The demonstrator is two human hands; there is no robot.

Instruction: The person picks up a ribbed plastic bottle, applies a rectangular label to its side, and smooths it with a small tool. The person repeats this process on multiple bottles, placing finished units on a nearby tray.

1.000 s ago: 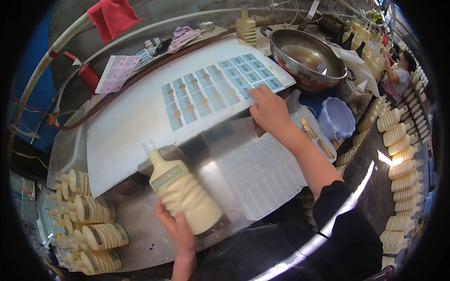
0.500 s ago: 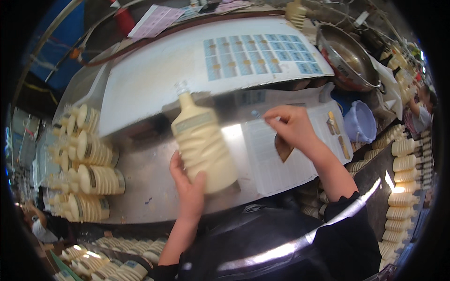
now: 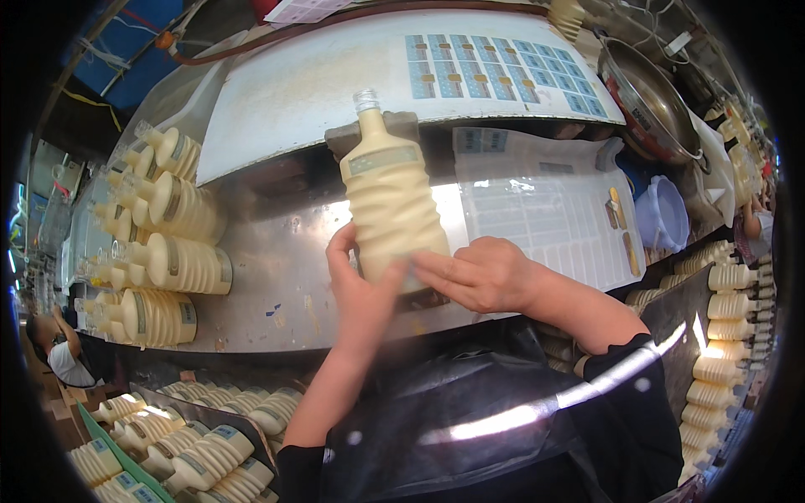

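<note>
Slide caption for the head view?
Left hand holds a ribbed cream bottle, right hand at its lower front, blue labels beyond.

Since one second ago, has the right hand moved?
Yes: the right hand came off the white board, back and leftward, to the bottle.

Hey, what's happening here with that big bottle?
A person has a cream-coloured bottle in front of them. The left hand holds its lower side, and the right hand has its fingertips at the lower front. Blue labels lie on the white board behind, and more bottles are grouped on the left.
</note>
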